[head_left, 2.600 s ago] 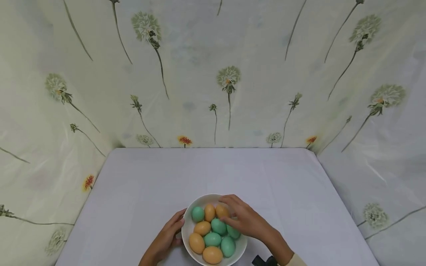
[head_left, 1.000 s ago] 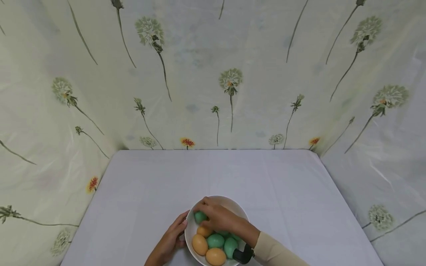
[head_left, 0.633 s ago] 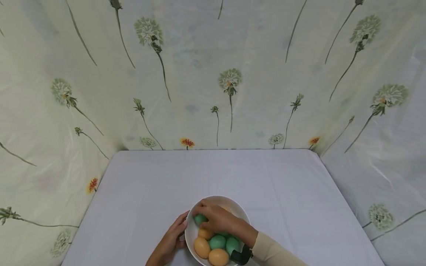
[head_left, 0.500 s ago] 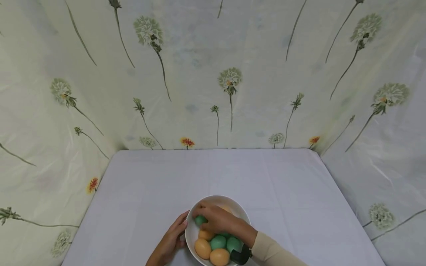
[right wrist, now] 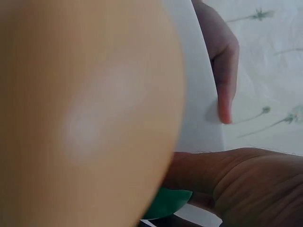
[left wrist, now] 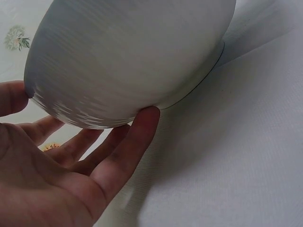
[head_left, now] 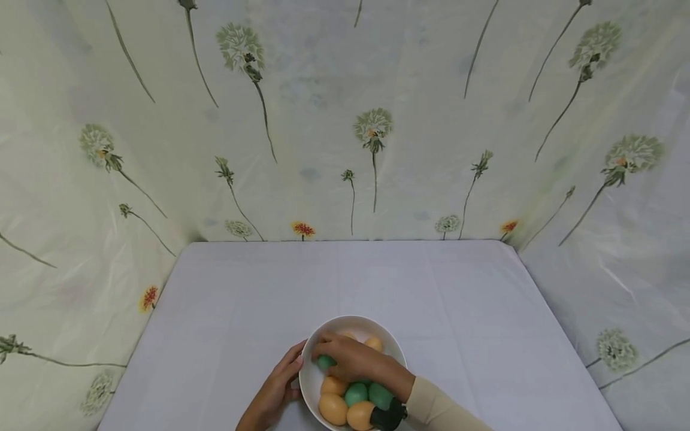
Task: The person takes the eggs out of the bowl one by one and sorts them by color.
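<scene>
A white bowl [head_left: 386,334] at the front middle of the table holds several orange and green eggs. My left hand [head_left: 274,386] holds the bowl's left side, with fingertips spread along the outer wall in the left wrist view and one digit at the rim. My right hand [head_left: 353,359] is inside the bowl, fingers and thumb curled about a green egg [head_left: 326,362] near the left wall. Orange eggs [head_left: 333,409] and green eggs [head_left: 356,394] lie nearer me. One orange egg [right wrist: 109,113] fills much of the right wrist view. The right forearm hides part of the bowl.
A white cloth covers the table [head_left: 259,287]. Flower-printed sheeting [head_left: 323,120] rises at the back and both sides. A black wrist-worn piece [head_left: 389,414] on my right wrist overhangs the bowl's near right part.
My right hand has moved left across the bowl to the green egg and then slightly nearer me with it. The front eggs have shifted right. My left hand stays at the bowl.
</scene>
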Motion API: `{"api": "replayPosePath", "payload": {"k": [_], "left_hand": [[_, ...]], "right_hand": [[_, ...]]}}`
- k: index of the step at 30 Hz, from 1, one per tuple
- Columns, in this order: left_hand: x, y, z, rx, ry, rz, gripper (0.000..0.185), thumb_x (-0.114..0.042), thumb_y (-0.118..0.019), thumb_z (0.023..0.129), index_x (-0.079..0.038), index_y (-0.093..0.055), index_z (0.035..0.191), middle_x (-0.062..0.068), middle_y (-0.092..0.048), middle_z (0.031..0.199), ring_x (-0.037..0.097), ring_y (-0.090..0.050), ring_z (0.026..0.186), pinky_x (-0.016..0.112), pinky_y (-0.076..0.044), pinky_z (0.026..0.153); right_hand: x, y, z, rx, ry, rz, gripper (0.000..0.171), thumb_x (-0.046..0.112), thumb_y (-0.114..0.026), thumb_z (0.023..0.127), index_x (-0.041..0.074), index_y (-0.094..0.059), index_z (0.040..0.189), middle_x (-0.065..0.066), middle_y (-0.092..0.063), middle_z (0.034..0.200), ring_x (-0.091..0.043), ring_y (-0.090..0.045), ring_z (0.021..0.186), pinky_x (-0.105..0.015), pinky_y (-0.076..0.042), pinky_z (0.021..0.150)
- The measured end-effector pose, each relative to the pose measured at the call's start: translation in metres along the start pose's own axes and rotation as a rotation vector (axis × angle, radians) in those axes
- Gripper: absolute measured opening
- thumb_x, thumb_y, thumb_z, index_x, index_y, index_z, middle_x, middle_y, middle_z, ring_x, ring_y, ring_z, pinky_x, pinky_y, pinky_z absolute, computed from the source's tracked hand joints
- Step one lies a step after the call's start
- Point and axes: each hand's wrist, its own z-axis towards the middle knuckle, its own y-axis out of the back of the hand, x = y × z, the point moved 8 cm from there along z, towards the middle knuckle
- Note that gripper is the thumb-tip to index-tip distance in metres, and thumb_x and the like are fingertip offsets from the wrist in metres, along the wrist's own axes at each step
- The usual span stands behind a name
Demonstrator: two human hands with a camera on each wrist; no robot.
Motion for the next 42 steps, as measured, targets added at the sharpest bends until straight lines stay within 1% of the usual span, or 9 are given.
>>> {"api": "replayPosePath", "payload": {"k": [4,9,17,19,22,26,30,38,42], "left_hand": [[0.000,0.001,-0.001,-0.003,-0.001,0.001,0.063,-0.041,-0.040,0.106,-0.010,-0.023,0.158,0.023,-0.026,0.161,0.023,-0.051,0.128,0.045,-0.055,0.088],[0.001,0.001,-0.001,-0.006,-0.009,-0.001,0.062,-0.039,-0.041,0.106,-0.009,-0.023,0.158,0.021,-0.030,0.160,0.019,-0.052,0.124,0.043,-0.055,0.087],[0.001,0.002,0.001,0.002,-0.019,-0.001,0.060,-0.038,-0.041,0.107,-0.009,-0.025,0.157,0.017,-0.034,0.158,0.017,-0.053,0.123,0.041,-0.054,0.090],[0.001,0.003,0.001,-0.001,-0.018,0.002,0.060,-0.039,-0.041,0.107,-0.010,-0.026,0.157,0.018,-0.033,0.159,0.018,-0.052,0.125,0.040,-0.053,0.091],[0.001,0.003,0.002,-0.012,-0.010,0.012,0.061,-0.040,-0.041,0.106,-0.010,-0.026,0.157,0.019,-0.031,0.160,0.021,-0.050,0.129,0.041,-0.053,0.092],[0.002,0.003,0.001,-0.021,-0.001,0.017,0.061,-0.042,-0.040,0.106,-0.011,-0.026,0.157,0.020,-0.028,0.161,0.027,-0.045,0.136,0.045,-0.052,0.094],[0.002,0.002,0.001,-0.030,-0.006,0.024,0.061,-0.042,-0.039,0.106,-0.012,-0.026,0.158,0.022,-0.026,0.162,0.031,-0.042,0.139,0.046,-0.052,0.095],[0.002,0.001,0.001,-0.046,-0.017,0.044,0.062,-0.042,-0.038,0.106,-0.011,-0.024,0.158,0.023,-0.022,0.163,0.038,-0.037,0.143,0.049,-0.051,0.098],[0.003,0.001,0.001,-0.049,-0.015,0.047,0.062,-0.042,-0.038,0.106,-0.011,-0.024,0.158,0.024,-0.021,0.163,0.040,-0.035,0.143,0.050,-0.051,0.099]], "right_hand": [[-0.001,-0.001,0.000,-0.003,0.011,-0.019,0.036,0.006,-0.077,0.083,0.019,-0.070,0.117,0.004,-0.059,0.124,-0.009,-0.057,0.115,-0.025,-0.049,0.097],[-0.004,0.003,0.001,-0.019,0.007,-0.044,0.038,0.009,-0.077,0.084,0.020,-0.069,0.120,0.004,-0.062,0.132,-0.011,-0.056,0.123,-0.030,-0.046,0.104],[-0.009,0.018,-0.001,-0.030,-0.022,0.029,0.043,0.016,-0.075,0.087,0.022,-0.064,0.128,0.004,-0.062,0.136,-0.015,-0.053,0.131,-0.039,-0.042,0.111],[-0.009,0.024,-0.002,-0.042,-0.007,0.052,0.041,0.017,-0.075,0.088,0.022,-0.065,0.128,0.005,-0.063,0.136,-0.014,-0.054,0.131,-0.039,-0.042,0.111],[-0.011,0.033,-0.004,-0.054,0.009,0.106,0.039,0.017,-0.073,0.090,0.021,-0.066,0.128,0.005,-0.064,0.133,-0.012,-0.058,0.124,-0.033,-0.047,0.104],[-0.016,0.045,-0.012,-0.045,-0.016,0.282,0.038,0.018,-0.069,0.093,0.019,-0.064,0.131,0.004,-0.064,0.131,-0.011,-0.061,0.115,-0.025,-0.052,0.089],[-0.021,0.059,-0.023,-0.054,-0.028,0.414,0.042,0.018,-0.068,0.095,0.014,-0.061,0.136,0.000,-0.061,0.135,-0.016,-0.061,0.115,-0.026,-0.053,0.088],[-0.031,0.087,-0.045,-0.128,-0.009,0.429,0.046,0.020,-0.068,0.095,0.010,-0.057,0.138,-0.010,-0.059,0.138,-0.019,-0.060,0.113,-0.031,-0.055,0.088],[-0.039,0.096,-0.057,-0.155,-0.035,0.426,0.045,0.023,-0.068,0.096,0.012,-0.057,0.138,-0.008,-0.059,0.137,-0.017,-0.057,0.112,-0.028,-0.055,0.088]]}}
